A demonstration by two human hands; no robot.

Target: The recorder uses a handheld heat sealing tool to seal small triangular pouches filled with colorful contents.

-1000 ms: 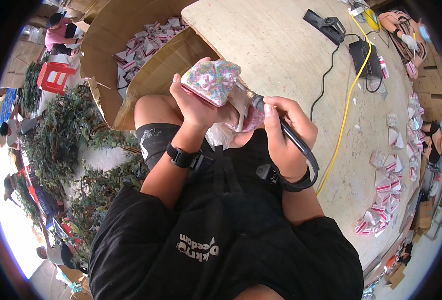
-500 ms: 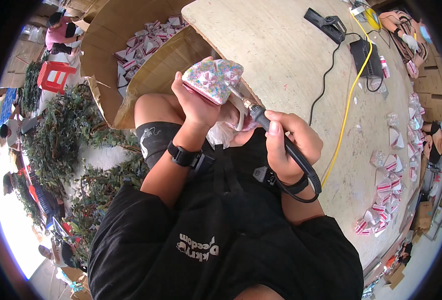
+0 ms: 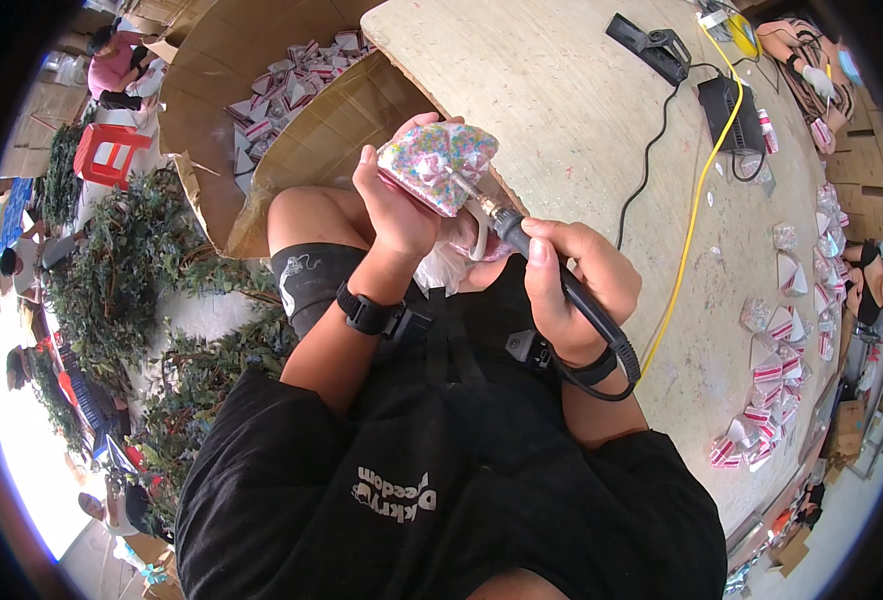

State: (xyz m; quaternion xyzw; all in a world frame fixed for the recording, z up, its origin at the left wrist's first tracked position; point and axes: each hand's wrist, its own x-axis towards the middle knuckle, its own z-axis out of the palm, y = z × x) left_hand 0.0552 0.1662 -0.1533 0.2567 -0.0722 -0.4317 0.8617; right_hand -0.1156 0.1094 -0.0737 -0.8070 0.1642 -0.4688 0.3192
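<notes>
My left hand (image 3: 407, 210) is closed around a cake-slice-like ornament (image 3: 427, 160), its top covered in pastel sprinkles with pink-and-white swirl candies. A soldering iron (image 3: 512, 230) with a black handle is gripped in my right hand (image 3: 587, 280). Its metal tip points up and left to the sprinkled top, at or very near the candies; exact contact cannot be made out. Under the ornament, a whitish plastic bag (image 3: 442, 270) lies at my lap, partly hidden by my hands.
A large cardboard box (image 3: 197, 90) of pink-and-white wedge pieces (image 3: 302, 85) stands front left. On the table (image 3: 522, 70) are a black iron stand (image 3: 652, 50), a black power unit (image 3: 727, 115), a yellow cable (image 3: 687, 255) and wrapped wedges (image 3: 777, 370). Several people work around.
The ornament has shifted slightly right and is a little more tilted in my left hand. The soldering iron stays against or near its top, with my right hand nearly in place.
</notes>
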